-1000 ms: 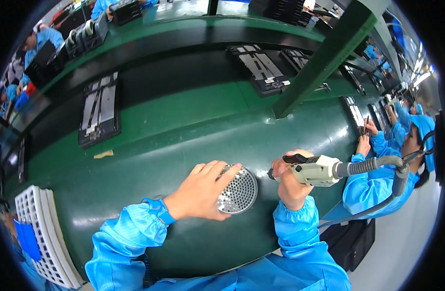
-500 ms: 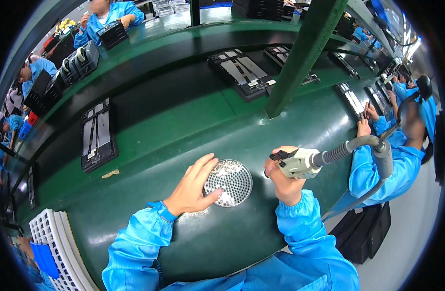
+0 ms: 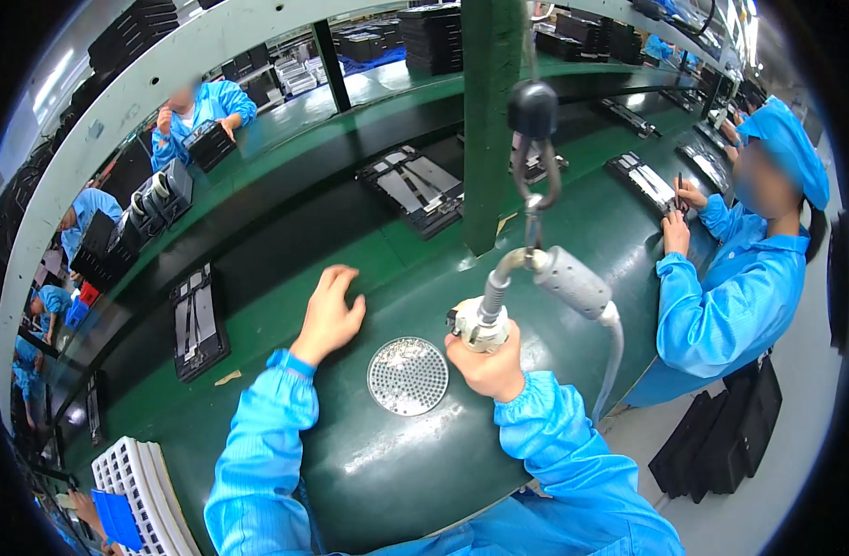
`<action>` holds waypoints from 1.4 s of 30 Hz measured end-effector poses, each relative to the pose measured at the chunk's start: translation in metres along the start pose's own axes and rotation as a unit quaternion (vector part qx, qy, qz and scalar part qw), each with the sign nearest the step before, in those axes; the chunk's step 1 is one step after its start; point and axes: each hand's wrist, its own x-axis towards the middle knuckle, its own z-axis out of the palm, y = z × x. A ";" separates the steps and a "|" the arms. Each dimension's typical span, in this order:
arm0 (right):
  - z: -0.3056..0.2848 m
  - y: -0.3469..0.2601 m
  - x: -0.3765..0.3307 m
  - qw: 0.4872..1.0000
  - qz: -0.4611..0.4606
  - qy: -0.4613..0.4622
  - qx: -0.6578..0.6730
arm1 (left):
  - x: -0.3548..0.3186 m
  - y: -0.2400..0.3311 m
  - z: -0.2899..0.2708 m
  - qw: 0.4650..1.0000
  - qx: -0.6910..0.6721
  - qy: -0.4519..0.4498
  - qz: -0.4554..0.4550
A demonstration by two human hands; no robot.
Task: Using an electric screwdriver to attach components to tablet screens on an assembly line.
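Perforated disc (image 3: 407, 375) lies flat on the green counter (image 3: 285, 306) between your hands, touching neither. Your left hand (image 3: 330, 313) rests up and to its left, fingers (image 3: 343, 275) spread loosely and empty. Your right hand (image 3: 487, 363) sits just right of the disc, fingers wrapped tight around the hanging powered driver (image 3: 480, 324); its tip is probably hidden behind your fist. Judging by this, you're between fastenings; next, steady the disc and aim squarely.

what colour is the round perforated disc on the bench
Silvery metal, dotted with small holes, seen in the head view: round perforated disc.
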 end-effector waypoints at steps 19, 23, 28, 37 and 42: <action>-0.009 0.022 -0.001 0.999 0.038 -0.006 -0.010 | 0.154 -0.008 0.081 0.952 0.197 -0.231 -0.033; -0.005 0.023 0.003 0.998 0.059 -0.005 0.024 | 0.108 -0.018 0.049 0.949 0.305 -0.075 0.005; -0.002 0.028 0.001 0.996 0.082 0.003 0.044 | 0.021 -0.020 -0.020 0.961 0.267 0.029 0.069; -0.009 0.038 -0.017 0.999 0.046 0.003 0.007 | -0.193 0.081 -0.103 0.923 0.381 0.014 -0.046; 0.002 0.022 -0.009 0.997 0.037 -0.009 0.060 | -0.234 0.079 -0.083 0.920 0.381 -0.065 -0.068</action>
